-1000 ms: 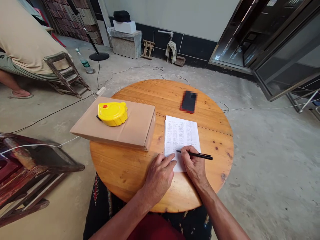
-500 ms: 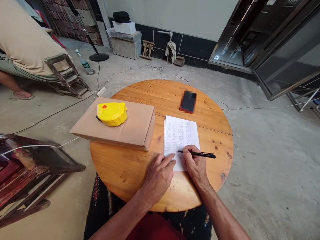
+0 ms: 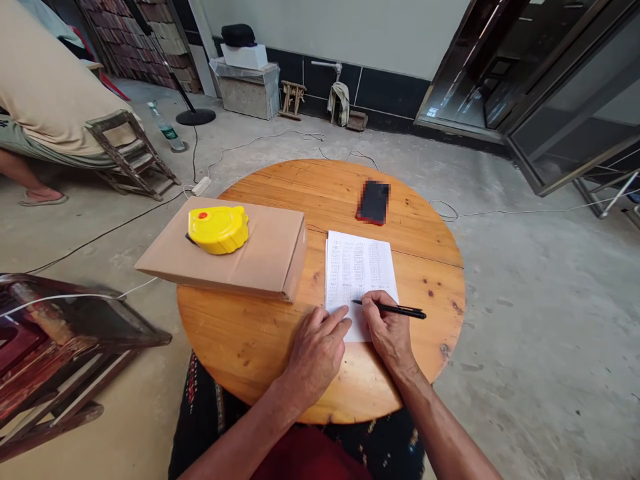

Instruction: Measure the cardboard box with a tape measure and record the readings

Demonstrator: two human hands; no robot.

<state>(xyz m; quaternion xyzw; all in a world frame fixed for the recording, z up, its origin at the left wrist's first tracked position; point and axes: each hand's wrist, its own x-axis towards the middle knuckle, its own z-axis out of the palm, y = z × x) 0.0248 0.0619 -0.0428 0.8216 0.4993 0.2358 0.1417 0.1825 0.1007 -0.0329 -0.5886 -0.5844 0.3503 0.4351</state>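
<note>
Columns of small handwriting cover the upper part of a white sheet of paper on the round wooden table. My right hand grips a black pen, whose tip points left and meets the paper at the lower middle, or hovers just over it. My left hand lies flat at the paper's lower left edge, its fingertips resting on the sheet and its fingers stretched out, holding nothing. The right palm covers the paper's lower right corner.
On the table, a brown cardboard box carries a yellow tape-measure-shaped case. A blurred-out dark phone-like object lies beyond the paper. A wooden chair stands at left; a seated person is farther back.
The whole view has shifted very slightly, so things appear a little further left. Both hands and the pen keep nearly the same place on the paper.
</note>
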